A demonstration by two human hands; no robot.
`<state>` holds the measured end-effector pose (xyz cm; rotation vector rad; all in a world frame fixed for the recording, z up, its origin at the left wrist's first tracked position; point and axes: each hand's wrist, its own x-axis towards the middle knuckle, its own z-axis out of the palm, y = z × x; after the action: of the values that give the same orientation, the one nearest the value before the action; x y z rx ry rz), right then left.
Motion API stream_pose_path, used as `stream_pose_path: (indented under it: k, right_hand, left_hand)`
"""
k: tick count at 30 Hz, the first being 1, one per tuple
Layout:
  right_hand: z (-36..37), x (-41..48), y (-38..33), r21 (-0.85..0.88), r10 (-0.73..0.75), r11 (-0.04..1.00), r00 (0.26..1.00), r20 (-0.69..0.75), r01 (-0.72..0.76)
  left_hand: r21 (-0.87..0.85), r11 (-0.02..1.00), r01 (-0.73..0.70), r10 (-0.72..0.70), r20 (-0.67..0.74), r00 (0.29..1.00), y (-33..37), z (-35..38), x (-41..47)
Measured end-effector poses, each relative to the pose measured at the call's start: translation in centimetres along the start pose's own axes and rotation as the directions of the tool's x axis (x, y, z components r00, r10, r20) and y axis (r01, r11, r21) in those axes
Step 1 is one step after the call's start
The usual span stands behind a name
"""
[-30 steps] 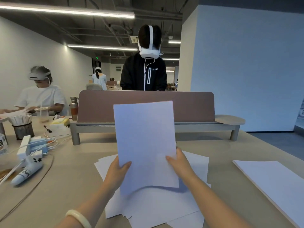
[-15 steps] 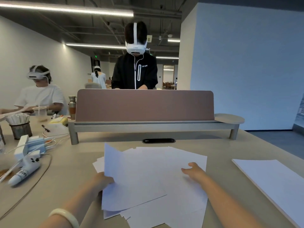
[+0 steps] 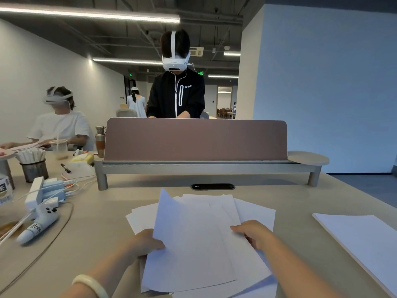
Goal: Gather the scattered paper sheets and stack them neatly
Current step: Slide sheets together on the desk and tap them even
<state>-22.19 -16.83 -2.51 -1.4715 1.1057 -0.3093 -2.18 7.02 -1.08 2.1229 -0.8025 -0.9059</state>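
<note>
Left grip [image 3: 144, 244] pinches the top paper sheet [image 3: 189, 250]; right grip [image 3: 253, 233] presses flat on the messy pile [image 3: 253, 209] on the surface [image 3: 96, 233].

White paper sheets [image 3: 193, 239] on a beige table [image 3: 103, 229], mauve divider [image 3: 195, 139].

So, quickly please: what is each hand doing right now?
Left hand: closed on the left edge of the top paper sheet.
Right hand: resting on the sheets; grip cannot be told.

Matt white paper sheets [image 3: 193, 244] (smooth beige table [image 3: 300, 196]).
</note>
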Motion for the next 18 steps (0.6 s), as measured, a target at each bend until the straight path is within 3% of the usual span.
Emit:
stream_pose_path:
  k: [3,7,11,18]
  right_hand:
    - [1.0,0.6,0.4,-0.092,-0.068,0.993,0.996,0.051,0.072]
    - [2.7,-1.1,-0.3,-0.085,-0.112,0.989,0.984,0.138,0.124]
    - [2.7,-1.7,-0.5,-0.245,-0.186,0.951,0.982,0.028,0.187]
    - [-0.9,-1.9,1.4,0.028,-0.201,0.979,0.980,0.006,0.200]
  left_hand:
    - [0.087,0.996,-0.027,0.023,0.039,0.999,0.7,1.0,-0.2]
    - [0.198,0.978,-0.067,0.067,0.003,0.998,1.4,2.8,-0.1]
    - [0.101,0.987,-0.121,0.122,-0.010,0.992,1.2,3.2,0.0]
    - [-0.124,0.990,-0.066,0.036,-0.232,0.972,-0.1,2.5,1.0]
